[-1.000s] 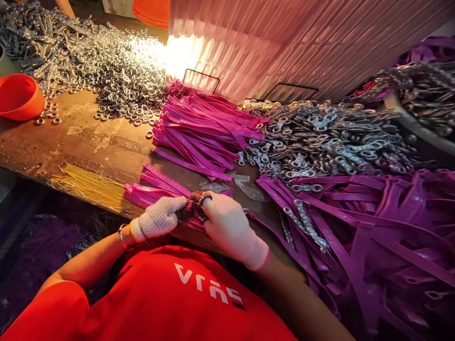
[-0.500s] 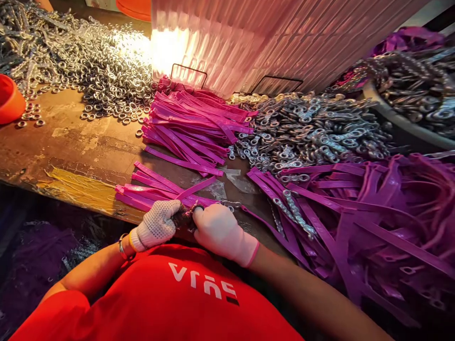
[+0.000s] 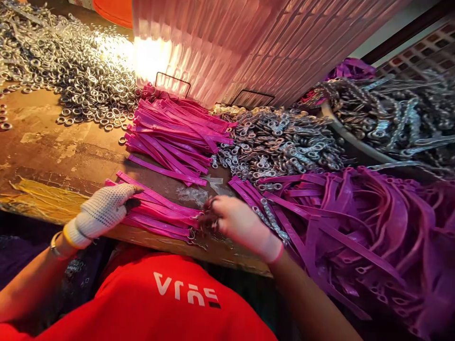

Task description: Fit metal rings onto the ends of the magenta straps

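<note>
My left hand, in a white dotted glove with dark fingertips, is closed on the left part of a pink strap in a small bunch at the table's front edge. Silvery metal links show at the bunch's right end. Beside that end is my right hand, also gloved; its dark fingertips are curled and smeared by motion, so whether anything is between them is unclear.
Behind the bunch lies a larger pile of pink straps, with metal rings to its left and metal links to its right. Purple straps cover the right side. A ribbed translucent panel stands at the back.
My hands were together in front of my chest; they have moved apart, left to the bunch's left part, right to its right end. The view has shifted rightward.
</note>
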Demonstrator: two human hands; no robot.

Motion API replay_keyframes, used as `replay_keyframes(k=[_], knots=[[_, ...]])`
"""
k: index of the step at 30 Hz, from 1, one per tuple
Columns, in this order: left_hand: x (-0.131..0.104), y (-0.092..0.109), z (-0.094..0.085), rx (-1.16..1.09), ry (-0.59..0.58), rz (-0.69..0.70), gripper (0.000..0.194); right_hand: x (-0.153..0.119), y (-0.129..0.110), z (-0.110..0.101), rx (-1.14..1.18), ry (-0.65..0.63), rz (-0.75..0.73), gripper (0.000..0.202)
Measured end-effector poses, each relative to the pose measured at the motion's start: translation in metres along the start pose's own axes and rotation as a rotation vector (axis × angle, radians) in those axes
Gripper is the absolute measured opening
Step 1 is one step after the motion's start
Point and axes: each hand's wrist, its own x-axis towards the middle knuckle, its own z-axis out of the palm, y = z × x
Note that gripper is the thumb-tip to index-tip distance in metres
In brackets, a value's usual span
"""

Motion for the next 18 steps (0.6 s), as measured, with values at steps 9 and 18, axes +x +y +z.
replay_keyframes(k=[9,18], knots=[[-0.004,0.015,0.057,-1.314,-0.118,-0.62,0.039,0.057,0.127,0.011,-0.148,0.105,0.324,0.023],[-0.027,0.007,0.064,-1.088,-0.144,-0.505,0.032,0.039,0.124,0.014,0.044,0.341,0.426,0.041]])
